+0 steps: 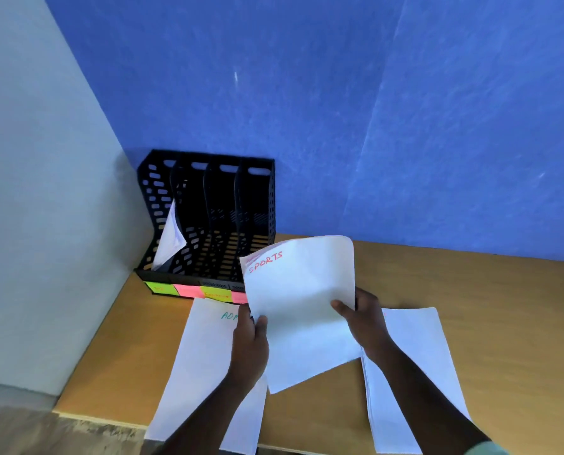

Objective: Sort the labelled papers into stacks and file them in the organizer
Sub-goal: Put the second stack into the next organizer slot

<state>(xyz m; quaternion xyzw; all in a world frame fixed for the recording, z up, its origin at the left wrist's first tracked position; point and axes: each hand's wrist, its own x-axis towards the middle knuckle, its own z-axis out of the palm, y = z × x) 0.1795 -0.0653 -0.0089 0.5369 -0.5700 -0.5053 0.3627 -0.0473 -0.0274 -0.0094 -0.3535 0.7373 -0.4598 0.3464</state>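
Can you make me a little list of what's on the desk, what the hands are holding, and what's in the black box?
held: SPORTS papers, lifted above the desk
left hand: grip on their left edge
right hand: grip on their right edge
organizer: black, in the corner; papers in the leftmost slot, others look empty
labels: coloured sticky notes along its front
on desk: left stack with green writing, right stack

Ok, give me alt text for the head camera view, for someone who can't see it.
Both hands, left hand and right hand, hold a SPORTS sheet above a wooden desk. Two paper stacks flank it; a black organizer behind holds papers in its leftmost slot.
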